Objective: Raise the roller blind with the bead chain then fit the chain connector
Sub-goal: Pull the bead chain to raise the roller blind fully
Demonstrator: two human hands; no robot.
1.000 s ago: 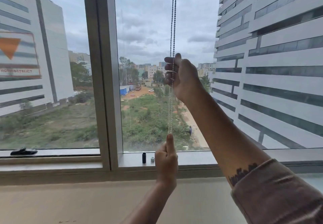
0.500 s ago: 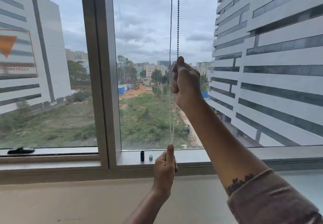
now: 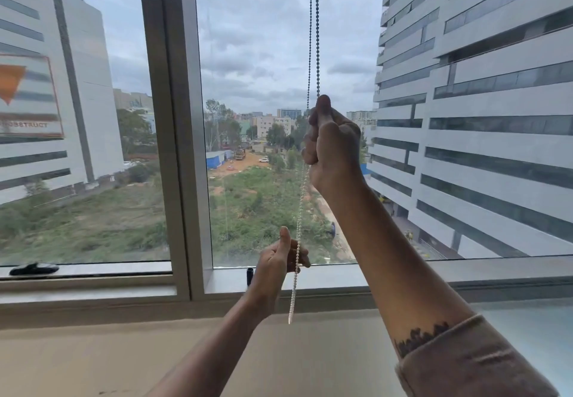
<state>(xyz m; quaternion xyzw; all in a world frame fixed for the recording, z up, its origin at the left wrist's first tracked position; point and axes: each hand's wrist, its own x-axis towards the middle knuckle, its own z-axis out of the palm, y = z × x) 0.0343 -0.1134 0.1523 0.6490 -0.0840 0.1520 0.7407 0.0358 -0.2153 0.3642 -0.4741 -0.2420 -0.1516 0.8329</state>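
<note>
The window frame (image 3: pixel 173 136) fills the view with glass uncovered from top to sill, and no blind fabric shows anywhere, so the raising looks largely done.

The right hand (image 3: pixel 333 145), right of centre, is a fist closed round the bead chain (image 3: pixel 313 40), thumb on top. It sits at much the same height as 1 second ago.

The change is at the lower centre. The left hand (image 3: pixel 279 260), which pinched the chain's bottom end with thumb upright half a second ago, has loosened. Its fingers are now spread and only lightly curled, and the pale strand passes beside them; whether they touch it is hard to tell. The free end has dropped and now hangs below that hand, past the sill edge.

A loose end hanging free suggests the pulling is over and the joining step comes next.

The chain's long axis is close to vertical: 2 dark strands run from the top centre of the frame down into the right fist, then a pale strand slants slightly left to its tip.

A small dark cylinder (image 3: pixel 249 275) stands on the sill just left of the left hand; it may be the connector.
</note>
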